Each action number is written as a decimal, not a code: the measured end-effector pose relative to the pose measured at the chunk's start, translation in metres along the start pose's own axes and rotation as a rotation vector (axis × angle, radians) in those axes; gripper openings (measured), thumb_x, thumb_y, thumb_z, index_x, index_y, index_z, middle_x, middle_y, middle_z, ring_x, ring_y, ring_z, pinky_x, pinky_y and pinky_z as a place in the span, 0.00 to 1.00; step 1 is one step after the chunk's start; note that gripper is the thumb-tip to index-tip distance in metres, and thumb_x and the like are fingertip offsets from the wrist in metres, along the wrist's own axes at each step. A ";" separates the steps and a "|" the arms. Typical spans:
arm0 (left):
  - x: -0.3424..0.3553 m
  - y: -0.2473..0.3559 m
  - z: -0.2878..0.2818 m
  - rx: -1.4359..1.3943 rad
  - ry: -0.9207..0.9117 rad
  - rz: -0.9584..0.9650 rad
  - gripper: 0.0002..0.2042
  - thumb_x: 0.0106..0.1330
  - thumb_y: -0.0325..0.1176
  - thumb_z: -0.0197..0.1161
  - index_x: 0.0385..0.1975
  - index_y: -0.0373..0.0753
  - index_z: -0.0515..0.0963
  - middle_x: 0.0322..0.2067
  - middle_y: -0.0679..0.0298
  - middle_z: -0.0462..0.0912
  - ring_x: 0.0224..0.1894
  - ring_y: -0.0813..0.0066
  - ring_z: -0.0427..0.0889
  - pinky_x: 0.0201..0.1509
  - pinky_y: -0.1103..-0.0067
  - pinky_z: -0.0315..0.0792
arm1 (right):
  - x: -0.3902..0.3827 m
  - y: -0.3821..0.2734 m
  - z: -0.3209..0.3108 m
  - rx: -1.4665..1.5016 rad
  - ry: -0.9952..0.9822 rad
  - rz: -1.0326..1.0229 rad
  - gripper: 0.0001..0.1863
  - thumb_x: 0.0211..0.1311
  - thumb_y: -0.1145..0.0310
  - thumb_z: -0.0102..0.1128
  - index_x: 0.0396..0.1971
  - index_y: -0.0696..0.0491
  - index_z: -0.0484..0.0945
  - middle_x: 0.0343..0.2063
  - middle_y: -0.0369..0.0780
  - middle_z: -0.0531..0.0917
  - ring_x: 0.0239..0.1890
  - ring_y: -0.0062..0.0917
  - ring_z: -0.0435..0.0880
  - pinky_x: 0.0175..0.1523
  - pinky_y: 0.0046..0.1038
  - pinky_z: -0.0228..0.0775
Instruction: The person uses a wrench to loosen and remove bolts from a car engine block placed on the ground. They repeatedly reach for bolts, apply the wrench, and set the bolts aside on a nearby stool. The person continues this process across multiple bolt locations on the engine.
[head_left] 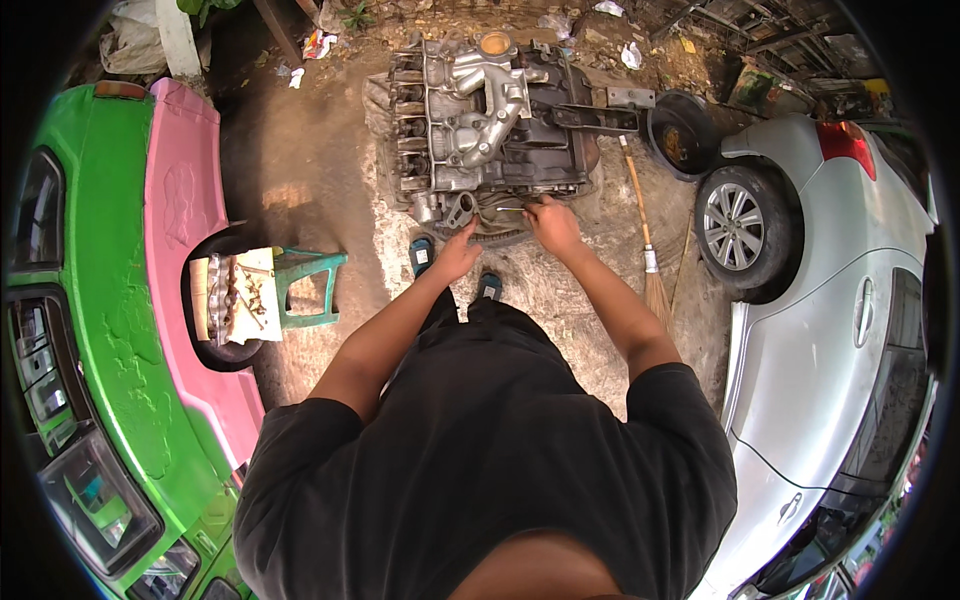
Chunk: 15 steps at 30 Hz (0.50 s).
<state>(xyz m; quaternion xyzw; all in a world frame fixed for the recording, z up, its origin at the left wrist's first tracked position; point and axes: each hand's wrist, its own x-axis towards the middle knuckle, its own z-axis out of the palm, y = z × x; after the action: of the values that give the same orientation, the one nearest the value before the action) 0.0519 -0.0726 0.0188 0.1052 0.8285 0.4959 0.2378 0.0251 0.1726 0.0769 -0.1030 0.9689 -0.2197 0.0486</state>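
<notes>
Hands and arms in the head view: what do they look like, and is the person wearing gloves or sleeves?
No gloves: the left hand and right hand are bare. Both forearms are bare too. Short black sleeves from a black T-shirt end above the elbows. No watch, rings or bands show.

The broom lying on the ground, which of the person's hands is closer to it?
Right. The right hand is at the engine's near edge, closest to the broom. The left hand sits farther left, beyond the right hand.
</notes>
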 end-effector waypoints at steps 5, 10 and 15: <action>0.026 0.016 0.009 -0.323 -0.007 -0.114 0.34 0.61 0.28 0.51 0.69 0.34 0.51 0.68 0.53 0.57 0.71 0.61 0.55 0.68 0.72 0.56 | 0.013 -0.020 0.000 -0.132 -0.067 -0.013 0.14 0.62 0.67 0.50 0.45 0.55 0.76 0.38 0.48 0.81 0.38 0.44 0.83 0.41 0.42 0.74; 0.033 0.036 0.008 -0.557 0.007 -0.189 0.35 0.62 0.28 0.51 0.70 0.35 0.46 0.69 0.55 0.55 0.72 0.63 0.51 0.68 0.74 0.54 | 0.019 -0.032 0.002 -0.231 -0.205 0.005 0.14 0.63 0.66 0.47 0.45 0.55 0.74 0.31 0.49 0.84 0.33 0.45 0.84 0.39 0.44 0.75; 0.038 0.043 0.008 -0.644 -0.016 -0.235 0.37 0.62 0.28 0.51 0.71 0.36 0.43 0.70 0.57 0.53 0.71 0.64 0.51 0.68 0.75 0.53 | 0.025 -0.029 -0.009 -0.180 -0.156 0.060 0.15 0.65 0.60 0.47 0.34 0.56 0.79 0.28 0.51 0.83 0.33 0.46 0.84 0.38 0.43 0.75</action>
<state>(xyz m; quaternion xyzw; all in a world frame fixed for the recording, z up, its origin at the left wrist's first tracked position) 0.0209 -0.0300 0.0421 -0.0676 0.6339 0.7004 0.3210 0.0044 0.1453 0.0968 -0.0948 0.9806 -0.1218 0.1210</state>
